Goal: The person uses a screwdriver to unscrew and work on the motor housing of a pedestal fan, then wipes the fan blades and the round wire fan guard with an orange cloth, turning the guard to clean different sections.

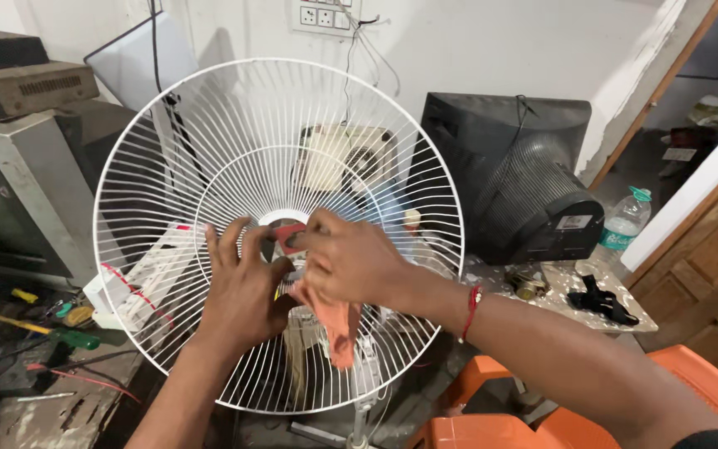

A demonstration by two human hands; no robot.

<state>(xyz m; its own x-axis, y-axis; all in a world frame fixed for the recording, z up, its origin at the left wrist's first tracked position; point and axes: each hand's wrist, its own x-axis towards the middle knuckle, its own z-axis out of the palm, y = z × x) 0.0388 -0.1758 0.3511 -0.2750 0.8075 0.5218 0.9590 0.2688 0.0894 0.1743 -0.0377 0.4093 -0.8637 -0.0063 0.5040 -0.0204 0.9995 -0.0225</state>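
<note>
- One orange chair [691, 391] nearest, bottom right.
- Two hands at the hub of one white wire fan guard [168, 150], held upright: left hand [243, 287] spread flat against the wires, right hand [346, 258] closed on one orange cloth [334, 320].
- Left bench [10, 407]: two screwdrivers, loose wires.
- One black television [513, 170], one water bottle [622, 229] on the stained table behind.
- White wall, socket strip; doorway open at right.

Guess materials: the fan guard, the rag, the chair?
Fan guard: thin wire, glossy white coat, likely painted or plastic-coated steel. Rag: soft woven cloth, faded orange-pink, hanging limp in folds from the right hand. Chair: moulded plastic, smooth orange sheen.
</note>
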